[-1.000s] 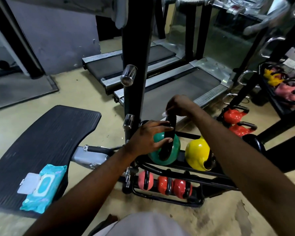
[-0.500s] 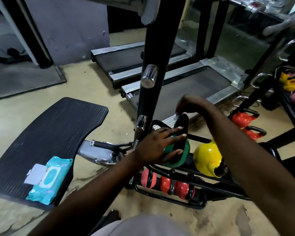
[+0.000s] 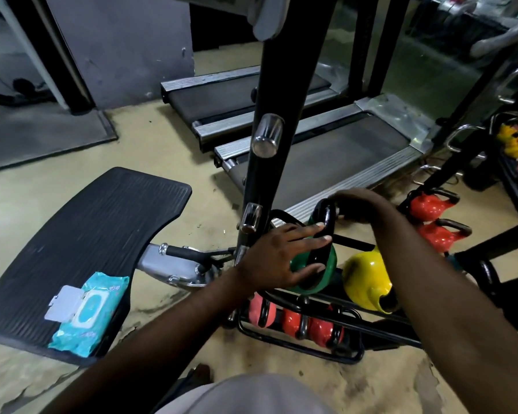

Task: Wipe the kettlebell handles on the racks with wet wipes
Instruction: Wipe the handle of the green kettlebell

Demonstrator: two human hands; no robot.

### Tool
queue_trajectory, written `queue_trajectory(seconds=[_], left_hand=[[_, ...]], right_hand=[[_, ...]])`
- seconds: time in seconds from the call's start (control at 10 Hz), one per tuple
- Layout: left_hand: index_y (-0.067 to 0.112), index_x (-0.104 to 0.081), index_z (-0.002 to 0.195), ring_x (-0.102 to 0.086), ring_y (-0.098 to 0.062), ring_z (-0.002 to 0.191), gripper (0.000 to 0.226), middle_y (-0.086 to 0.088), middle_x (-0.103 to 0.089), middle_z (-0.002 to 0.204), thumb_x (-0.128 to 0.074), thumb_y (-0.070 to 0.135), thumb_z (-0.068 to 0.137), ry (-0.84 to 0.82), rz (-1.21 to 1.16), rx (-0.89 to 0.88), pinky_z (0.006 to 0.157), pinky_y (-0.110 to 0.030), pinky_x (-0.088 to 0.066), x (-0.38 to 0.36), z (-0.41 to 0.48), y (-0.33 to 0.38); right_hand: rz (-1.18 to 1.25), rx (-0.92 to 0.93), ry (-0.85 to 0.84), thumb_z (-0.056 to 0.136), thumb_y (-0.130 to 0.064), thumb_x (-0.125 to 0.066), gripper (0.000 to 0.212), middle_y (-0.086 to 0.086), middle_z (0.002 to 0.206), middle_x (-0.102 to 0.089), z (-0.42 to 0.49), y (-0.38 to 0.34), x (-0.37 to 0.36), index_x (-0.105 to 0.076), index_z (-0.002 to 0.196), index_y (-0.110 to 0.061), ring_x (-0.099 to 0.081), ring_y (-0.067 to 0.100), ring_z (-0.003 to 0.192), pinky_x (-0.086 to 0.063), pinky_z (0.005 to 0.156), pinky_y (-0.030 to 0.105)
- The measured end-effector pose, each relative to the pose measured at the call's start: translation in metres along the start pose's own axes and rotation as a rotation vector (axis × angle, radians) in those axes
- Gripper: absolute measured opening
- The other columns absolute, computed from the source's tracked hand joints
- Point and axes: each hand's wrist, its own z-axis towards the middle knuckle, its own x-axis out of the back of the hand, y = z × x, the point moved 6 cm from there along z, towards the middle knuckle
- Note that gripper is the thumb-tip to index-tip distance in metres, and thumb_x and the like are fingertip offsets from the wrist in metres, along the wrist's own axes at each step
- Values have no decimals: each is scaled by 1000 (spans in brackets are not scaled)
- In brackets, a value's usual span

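A green kettlebell [image 3: 326,271] with a black handle [image 3: 323,222] stands on the upper tier of a low black rack [image 3: 296,345]. My left hand [image 3: 278,258] lies on it with fingers straight across the handle and thumb on the green body. My right hand [image 3: 353,201] curls over the top far side of the handle; no wipe shows under it. A yellow kettlebell [image 3: 365,279] sits just right of the green one. A teal wet wipes pack [image 3: 90,312] with its lid flipped open lies on a black ribbed pad [image 3: 87,234] at left.
Small red kettlebells [image 3: 320,327] fill the rack's lower tier. A black upright post [image 3: 269,174] with chrome pegs rises just behind my left hand. Two treadmills [image 3: 341,150] lie beyond. Red kettlebells [image 3: 428,207] and another rack [image 3: 515,144] stand at right.
My right hand has slid from the crown of the handle toward its far right side. My left hand stays on the green kettlebell. The view has shifted slightly.
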Motion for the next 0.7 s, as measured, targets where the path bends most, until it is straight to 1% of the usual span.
queue_trajectory(seconds=[0.1,0.2,0.3,0.4,0.5,0.6,0.7], left_hand=[[20,-59,135,-57,-15,123,51,-2,-52,146,-64,44,91,37,-20,8,107,-31,-40,-1,0,0],[18,-60,134,-57,-15,122,51,-3,-52,145,-66,42,90,57,-32,4,107,-29,-40,0,-1,1],[18,-59,135,-56,-14,122,52,-3,-52,145,-68,40,89,72,-35,24,107,-25,-39,0,-2,1],[21,-55,138,-57,-16,118,53,-1,-49,148,-63,43,91,40,-17,36,104,-24,-38,-1,-4,2],[24,-53,140,-54,-17,120,51,1,-48,149,-59,46,94,25,-29,69,102,-25,-41,1,-7,2],[21,-56,138,-54,-17,122,50,0,-54,143,-64,41,93,52,-71,63,99,-31,-46,0,-7,3],[21,-56,138,-54,-17,123,49,0,-55,142,-63,41,94,57,-81,53,101,-30,-45,4,-9,5]], right_hand=[[351,-16,33,92,2,-50,21,7,63,-58,-14,31,-3,-57,75,-9,-56,15,63,-51,52,22],[538,33,37,93,3,-52,15,7,71,-64,-27,37,-3,-63,88,-6,-62,11,64,-54,54,20],[357,183,89,90,10,-54,15,8,70,-65,-35,14,8,-65,85,0,-62,10,57,-52,56,22],[-86,304,73,87,-1,-65,10,15,81,-66,-37,-34,3,-72,94,0,-59,18,66,-48,60,26],[-255,303,-12,89,-7,-62,24,4,68,-67,-44,-60,-19,-79,75,-15,-59,21,75,-52,82,32],[-73,292,-66,80,-19,-60,29,2,65,-61,-49,-52,-38,-70,53,-18,-54,19,68,-46,78,34],[-24,164,-139,75,-23,-63,18,2,65,-60,-33,-36,-49,-67,61,-13,-56,17,61,-49,69,30]])
